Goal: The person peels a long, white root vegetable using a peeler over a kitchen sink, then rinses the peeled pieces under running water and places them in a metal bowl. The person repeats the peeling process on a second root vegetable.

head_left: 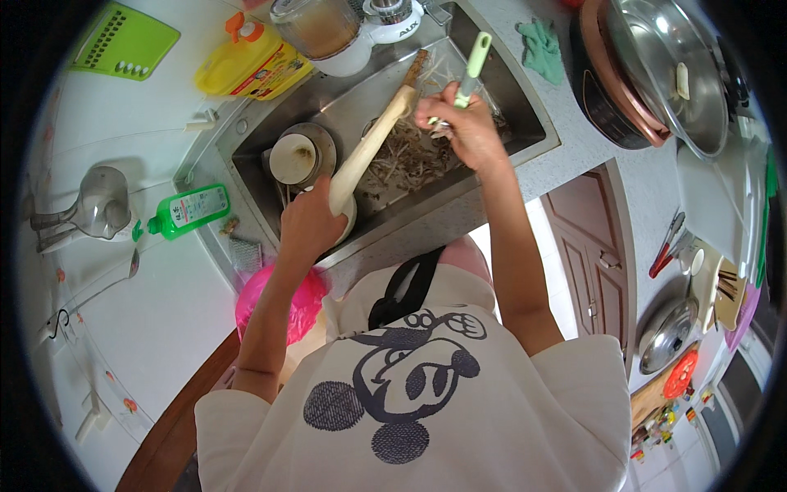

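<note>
My left hand [313,218] grips the lower end of a long, pale, mostly peeled root vegetable [369,147], tilted over the stainless steel sink [344,101]. Its far tip is still brown and rough. Close to that upper part, my right hand [470,126] is closed around a peeler with a light green handle [476,55]; the blade is partly hidden by the fingers. Brown and whitish peelings [412,154] lie heaped on the sink bottom below. Stacked bowls [293,158] stand in the sink's left part, beside my left hand.
A blender [338,37] and a yellow detergent bottle [258,64] stand behind the sink. Left lies a green bottle [190,211]. On the right counter are a green cloth [542,49] and a steel bowl [664,37] holding a pale piece [682,81]. A pink bag [301,307] hangs below.
</note>
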The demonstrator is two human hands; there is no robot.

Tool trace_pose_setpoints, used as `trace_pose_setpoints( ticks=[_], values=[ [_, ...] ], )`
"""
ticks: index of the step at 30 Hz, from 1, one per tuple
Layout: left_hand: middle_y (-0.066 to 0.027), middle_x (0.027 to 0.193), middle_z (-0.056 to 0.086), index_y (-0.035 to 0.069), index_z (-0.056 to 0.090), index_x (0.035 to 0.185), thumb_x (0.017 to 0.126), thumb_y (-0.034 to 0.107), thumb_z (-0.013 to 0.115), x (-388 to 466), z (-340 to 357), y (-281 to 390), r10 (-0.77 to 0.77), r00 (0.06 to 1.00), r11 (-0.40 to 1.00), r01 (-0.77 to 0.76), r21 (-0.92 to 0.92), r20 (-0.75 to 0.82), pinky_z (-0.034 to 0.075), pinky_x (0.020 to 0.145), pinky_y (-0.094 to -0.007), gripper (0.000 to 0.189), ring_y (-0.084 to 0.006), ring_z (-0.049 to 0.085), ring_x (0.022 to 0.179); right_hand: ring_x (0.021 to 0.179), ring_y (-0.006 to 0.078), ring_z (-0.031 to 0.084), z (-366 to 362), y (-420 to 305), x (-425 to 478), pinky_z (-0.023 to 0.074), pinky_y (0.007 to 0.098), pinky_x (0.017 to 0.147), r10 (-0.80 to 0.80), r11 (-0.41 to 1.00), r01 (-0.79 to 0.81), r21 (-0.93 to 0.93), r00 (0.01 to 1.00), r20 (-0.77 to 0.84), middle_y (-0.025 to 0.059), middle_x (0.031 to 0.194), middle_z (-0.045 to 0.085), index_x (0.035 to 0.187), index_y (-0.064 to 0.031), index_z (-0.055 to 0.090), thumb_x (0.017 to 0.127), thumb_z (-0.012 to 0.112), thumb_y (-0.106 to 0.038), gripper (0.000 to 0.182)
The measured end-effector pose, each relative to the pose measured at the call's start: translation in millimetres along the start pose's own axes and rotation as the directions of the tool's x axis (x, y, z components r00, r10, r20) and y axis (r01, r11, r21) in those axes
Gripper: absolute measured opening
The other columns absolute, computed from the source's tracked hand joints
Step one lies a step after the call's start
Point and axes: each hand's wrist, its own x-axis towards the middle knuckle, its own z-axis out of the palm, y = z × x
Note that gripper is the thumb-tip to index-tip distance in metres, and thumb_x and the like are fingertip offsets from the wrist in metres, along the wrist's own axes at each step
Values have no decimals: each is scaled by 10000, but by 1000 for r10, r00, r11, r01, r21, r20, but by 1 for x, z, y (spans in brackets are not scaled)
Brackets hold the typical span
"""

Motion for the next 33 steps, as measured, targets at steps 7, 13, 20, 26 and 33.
trace_pose_setpoints(
  ticks=[7,13,20,26,33],
  values=[
    [-221,831,657,21,545,1087,673,171,691,9,7,-27,48,998,992,-52,-116,-43,521,712,-468,463,-370,669,765,884,314,659,-95,67,23,515,473,840,-295,377,39,-925,952,-80,136,915,676,931,-74,628,904,635,-327,254],
    [-120,754,619,-32,550,1142,657,107,677,8,2,-22,15,950,802,174,-571,311,486,492,-305,520,-167,592,499,750,169,574,-38,75,20,467,342,725,-250,719,54,-693,950,-186,67,809,635,854,-34,662,952,573,-434,422],
    [-181,804,647,-22,564,1090,651,159,679,12,3,-13,45,965,875,86,-476,259,516,599,-368,489,-273,651,613,709,166,655,9,50,13,535,276,645,-85,974,61,-216,991,-107,122,812,667,717,-105,437,847,733,-72,325],
    [-235,926,653,-6,581,1075,652,179,693,10,3,-13,72,988,930,-16,-368,138,493,797,-417,475,-396,639,886,713,224,687,10,28,15,585,328,613,87,996,-91,-27,988,-130,179,837,685,732,-114,425,816,732,18,345],
    [-242,933,654,4,581,1079,658,182,692,5,-10,-6,70,983,916,6,-401,173,496,789,-421,470,-403,642,883,766,234,701,3,18,17,622,368,696,134,988,-139,-61,989,-68,181,860,676,757,-104,451,802,699,28,285]
  ],
)
